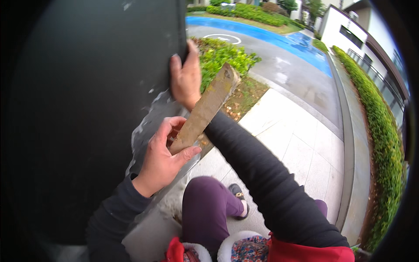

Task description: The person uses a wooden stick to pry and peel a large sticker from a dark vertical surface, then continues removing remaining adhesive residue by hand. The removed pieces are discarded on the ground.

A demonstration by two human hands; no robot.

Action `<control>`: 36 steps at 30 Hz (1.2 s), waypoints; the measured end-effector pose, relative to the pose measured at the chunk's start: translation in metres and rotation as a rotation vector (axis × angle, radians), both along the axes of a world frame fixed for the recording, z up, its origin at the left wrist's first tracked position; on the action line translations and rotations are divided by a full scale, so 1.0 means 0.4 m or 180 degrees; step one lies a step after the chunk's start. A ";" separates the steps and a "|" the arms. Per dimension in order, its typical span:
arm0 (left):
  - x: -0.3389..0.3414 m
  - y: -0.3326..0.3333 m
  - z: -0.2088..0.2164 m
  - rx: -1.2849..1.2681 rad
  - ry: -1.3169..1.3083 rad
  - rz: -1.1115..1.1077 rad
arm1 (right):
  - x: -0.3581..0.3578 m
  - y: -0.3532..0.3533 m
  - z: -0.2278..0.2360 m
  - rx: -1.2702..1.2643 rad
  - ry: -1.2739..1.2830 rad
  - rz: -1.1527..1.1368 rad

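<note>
Flat brown strip [207,109], apparently wood, held aslant in the air before the right edge of a large dark panel [96,100]; its upper end is free and points away from the panel. Left hand [163,159]: closed on the lower end, thumb on the near side, fingers curled behind. Right hand [187,78]: laid against the panel's right edge, thumb and one finger parted; the other fingers are hidden, so whether it grips or only steadies cannot be told. The strip crosses in front of the right wrist; contact between them is unclear. Good handling would seem to call for a firm pinch near the strip's end, the free end turned clear of the right forearm, and steady pressure at the panel's edge. The strip's rough-looking sides suggest a risk of splinters if it slides through the fingers. Irregular pale streaks run along the panel's lower right margin; their nature is unclear. Beyond: a leafy shrub [233,59] just past the panel's right edge, pale paving [301,146] below, and a long hedge [384,144] behind the paving's right edge.
</note>
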State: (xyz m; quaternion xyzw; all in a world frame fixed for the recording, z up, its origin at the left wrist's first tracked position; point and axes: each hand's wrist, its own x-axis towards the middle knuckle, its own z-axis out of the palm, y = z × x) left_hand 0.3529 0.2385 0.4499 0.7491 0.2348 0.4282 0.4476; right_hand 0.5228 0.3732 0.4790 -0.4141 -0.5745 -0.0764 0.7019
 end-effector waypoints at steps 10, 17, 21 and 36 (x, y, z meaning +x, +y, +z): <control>0.105 0.152 -0.060 0.0437 0.0427 0.0047 | 0.200 -0.044 -0.253 -0.0683 -0.0833 0.0100; 0.061 0.183 -0.073 0.0144 0.0584 0.0187 | 0.356 -0.388 -0.795 -0.2932 0.1030 -0.0282; 0.046 0.158 -0.013 -0.0210 0.0711 0.0209 | 0.568 -0.487 -1.082 -0.3811 0.0395 -0.1024; -0.045 0.125 0.053 0.0611 0.1915 0.0661 | 0.637 -0.200 -1.352 -0.4871 -0.0893 -0.1168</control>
